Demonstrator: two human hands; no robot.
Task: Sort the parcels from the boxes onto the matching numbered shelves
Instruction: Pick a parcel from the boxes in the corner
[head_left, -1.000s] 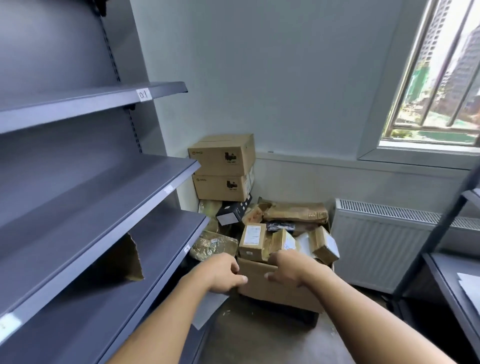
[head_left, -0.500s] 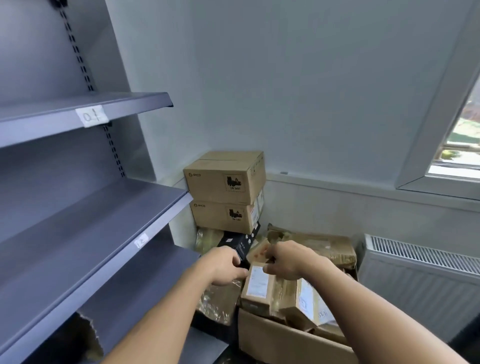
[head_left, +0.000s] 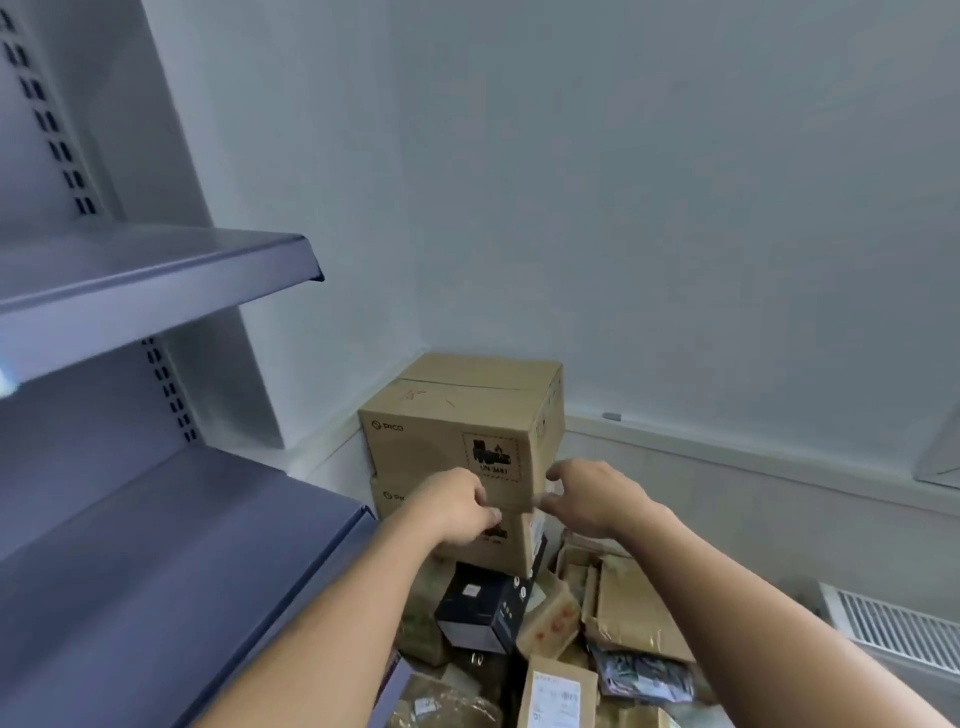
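Both hands are raised to two cardboard boxes stacked in the far corner; the left hand (head_left: 457, 506) has its fingers curled at the seam under the top box (head_left: 452, 415), and whether that grip holds the edge cannot be told; the right hand (head_left: 597, 499) has its grip spread, fingertips just beside that box's lower right corner; the lower box (head_left: 511, 556) stands beneath; the parcels (head_left: 639, 613) lie heaped near and right of the stack, a black box (head_left: 480, 608) among them; grey shelves (head_left: 182, 545) stand left.
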